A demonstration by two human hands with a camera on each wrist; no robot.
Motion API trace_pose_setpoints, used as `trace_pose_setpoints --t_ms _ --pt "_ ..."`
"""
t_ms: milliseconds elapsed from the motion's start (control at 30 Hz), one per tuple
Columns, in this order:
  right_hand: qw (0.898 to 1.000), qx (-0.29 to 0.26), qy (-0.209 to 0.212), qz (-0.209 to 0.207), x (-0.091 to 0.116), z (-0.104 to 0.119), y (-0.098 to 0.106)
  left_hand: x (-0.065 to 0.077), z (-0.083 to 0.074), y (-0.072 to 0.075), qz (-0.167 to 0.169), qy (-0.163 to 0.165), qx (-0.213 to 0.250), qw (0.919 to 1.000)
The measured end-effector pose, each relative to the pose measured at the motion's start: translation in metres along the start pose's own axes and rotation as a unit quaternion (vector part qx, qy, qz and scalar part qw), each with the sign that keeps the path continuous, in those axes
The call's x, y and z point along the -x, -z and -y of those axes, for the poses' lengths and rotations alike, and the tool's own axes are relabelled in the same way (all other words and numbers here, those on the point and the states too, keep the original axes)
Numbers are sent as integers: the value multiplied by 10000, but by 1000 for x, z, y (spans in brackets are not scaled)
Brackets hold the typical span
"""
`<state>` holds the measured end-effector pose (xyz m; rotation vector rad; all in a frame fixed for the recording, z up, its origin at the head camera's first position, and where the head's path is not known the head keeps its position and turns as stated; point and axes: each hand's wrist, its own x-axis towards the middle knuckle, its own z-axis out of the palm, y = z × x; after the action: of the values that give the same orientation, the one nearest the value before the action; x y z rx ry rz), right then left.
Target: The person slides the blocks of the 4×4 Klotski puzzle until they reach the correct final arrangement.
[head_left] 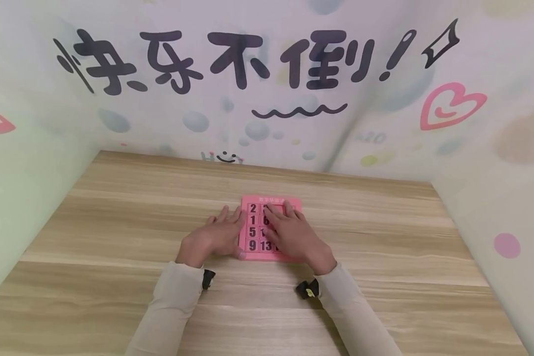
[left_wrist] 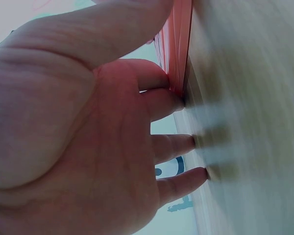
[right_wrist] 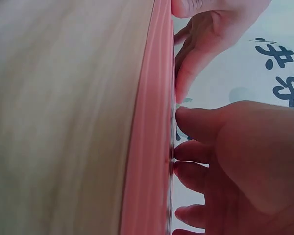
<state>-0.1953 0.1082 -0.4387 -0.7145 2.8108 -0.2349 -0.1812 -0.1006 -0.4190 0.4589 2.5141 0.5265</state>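
A pink sliding number puzzle [head_left: 252, 220] lies flat on the table. Its left column reads 2, 1, 5, 9 from top to bottom, and a 13 stands beside the 9. My left hand [head_left: 215, 235] holds the frame at its left side, thumb at the near corner. In the left wrist view, two of that hand's fingers [left_wrist: 179, 183] reach down to the tabletop. Spread over the tiles is my right hand [head_left: 291, 232], its fingertips [right_wrist: 183, 169] right at the puzzle's top face in the right wrist view. It hides most of the right-hand tiles.
The wood-grain table [head_left: 129, 222] extends around the puzzle. Behind it rises a pale wall [head_left: 160, 118] with dark lettering and coloured dots. Each sleeved wrist wears a small black device, one at the left [head_left: 208, 279] and one at the right [head_left: 307, 289].
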Motion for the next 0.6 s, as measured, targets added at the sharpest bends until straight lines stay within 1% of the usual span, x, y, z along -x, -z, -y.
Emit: trace_pose_setpoints --t_ms 100,367,600 --pt "10000 54 -16 -14 0 0 0 0 0 0 -9 6 -27 10000" --pt "9998 84 -122 109 1 -1 3 1 0 0 -44 5 -82 10000" --pt "9999 102 -84 107 1 -2 5 2 0 0 11 14 -86 10000"
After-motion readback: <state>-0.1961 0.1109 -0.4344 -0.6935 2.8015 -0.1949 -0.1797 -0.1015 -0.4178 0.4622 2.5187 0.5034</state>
